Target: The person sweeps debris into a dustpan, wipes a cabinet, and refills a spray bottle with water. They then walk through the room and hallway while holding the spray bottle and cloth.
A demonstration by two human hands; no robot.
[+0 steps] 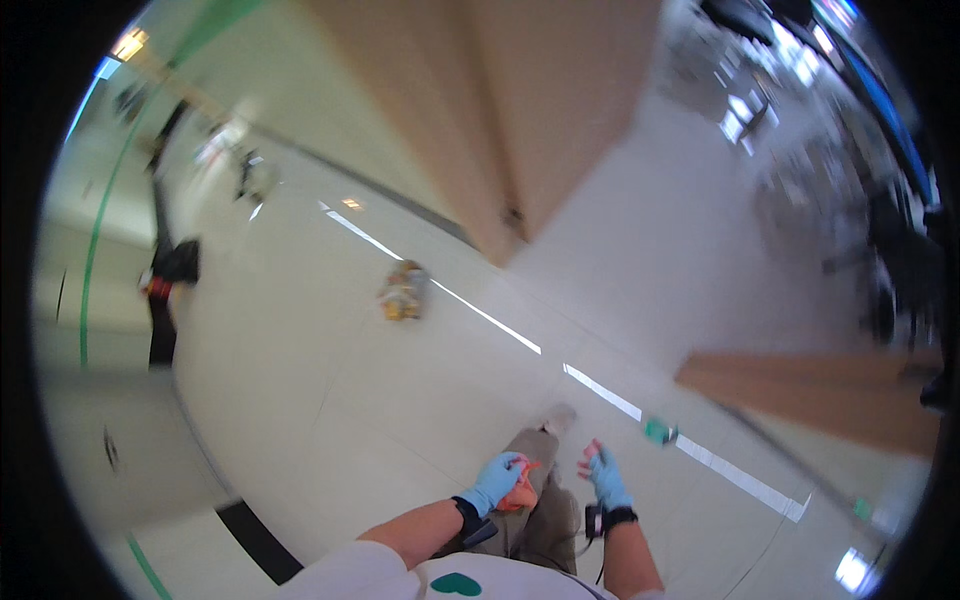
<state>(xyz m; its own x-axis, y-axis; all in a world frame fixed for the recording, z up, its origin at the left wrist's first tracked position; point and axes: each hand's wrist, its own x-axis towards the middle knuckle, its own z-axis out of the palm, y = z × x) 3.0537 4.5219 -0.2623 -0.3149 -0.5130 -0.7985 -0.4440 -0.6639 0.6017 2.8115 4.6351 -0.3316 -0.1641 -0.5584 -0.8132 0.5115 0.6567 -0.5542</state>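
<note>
My left hand (pixel 497 481), in a light blue glove, is closed around a bunched orange cloth (pixel 521 490) in front of my leg. My right hand (pixel 605 477), also in a blue glove, is a short way to the right with a small pink-red item (pixel 591 452) at its fingertips. Both forearms come in from the lower edge, each with a black wrist strap. My khaki trouser leg and shoe (pixel 558 418) point forward below the hands. The picture is blurred by motion.
A pale glossy floor with a white stripe (pixel 480 310). A small heap of yellowish stuff (pixel 404 291) lies on the floor ahead. A small green object (pixel 658 431) lies near the stripe on the right. A tan wall corner (pixel 505 215) stands ahead, a brown counter (pixel 810 395) at right.
</note>
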